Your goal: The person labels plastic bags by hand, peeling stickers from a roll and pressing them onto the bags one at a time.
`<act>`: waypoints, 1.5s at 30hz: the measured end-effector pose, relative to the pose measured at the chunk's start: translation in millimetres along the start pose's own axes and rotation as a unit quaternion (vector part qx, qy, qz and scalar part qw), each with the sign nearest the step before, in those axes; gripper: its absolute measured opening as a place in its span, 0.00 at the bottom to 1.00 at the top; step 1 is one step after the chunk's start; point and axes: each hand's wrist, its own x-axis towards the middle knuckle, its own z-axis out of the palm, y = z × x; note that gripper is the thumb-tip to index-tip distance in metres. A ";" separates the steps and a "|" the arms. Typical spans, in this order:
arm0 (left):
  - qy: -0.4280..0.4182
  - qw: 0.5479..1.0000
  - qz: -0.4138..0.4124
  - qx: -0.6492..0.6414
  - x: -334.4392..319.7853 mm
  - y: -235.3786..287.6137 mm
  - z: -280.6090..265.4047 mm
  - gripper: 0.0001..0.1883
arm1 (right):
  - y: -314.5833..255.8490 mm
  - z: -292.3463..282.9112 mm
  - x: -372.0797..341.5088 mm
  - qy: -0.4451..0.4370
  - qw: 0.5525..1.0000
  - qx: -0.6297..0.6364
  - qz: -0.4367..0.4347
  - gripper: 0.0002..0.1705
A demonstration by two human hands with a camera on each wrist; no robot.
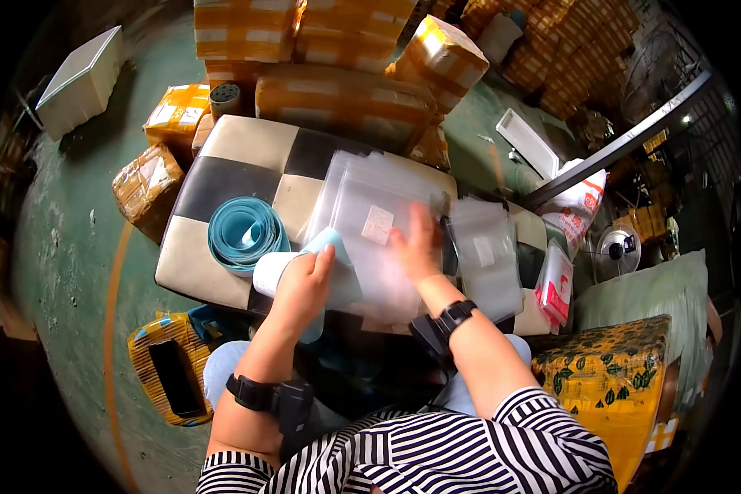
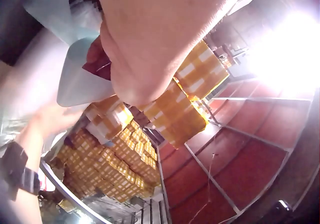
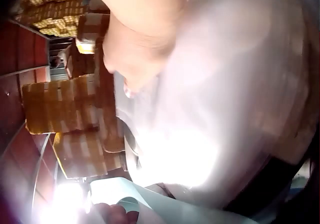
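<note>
- Blue sheet (image 1: 326, 240): your left hand (image 1: 303, 288) grips its curled part, fingers partly hidden.
- Your right hand (image 1: 418, 251), thumb and fingers apart, is blurred over plastic bags (image 1: 346, 191); contact unclear.

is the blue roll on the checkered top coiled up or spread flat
Coiled up: in the head view, the blue roll shows layers wound ring within ring, near the left hand.

Right hand (image 1: 418, 247) blurred to me over the checkered bench (image 1: 243, 140), print on the label (image 1: 378, 224) there too small to read, boxes (image 1: 245, 31) behind the bench cut by my head view's top edge, left hand (image 1: 303, 288) by its near edge, fingers round the blue sheet (image 1: 332, 240) mostly hidden
</note>
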 end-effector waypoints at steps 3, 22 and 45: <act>0.007 0.999 -0.023 -0.044 1.5 -6.6 0.6 0.27 | -5.9 -45.6 0.7 -0.146 0.946 -0.080 0.277 0.32; 0.017 0.997 -0.041 -0.066 -1.4 4.9 -0.9 0.26 | 152.2 -142.5 4.6 0.005 0.894 0.298 0.335 0.08; -0.077 0.826 -0.216 -0.515 -0.6 2.8 -16.7 0.23 | -126.6 -92.1 -6.0 -0.347 0.767 0.504 0.194 0.10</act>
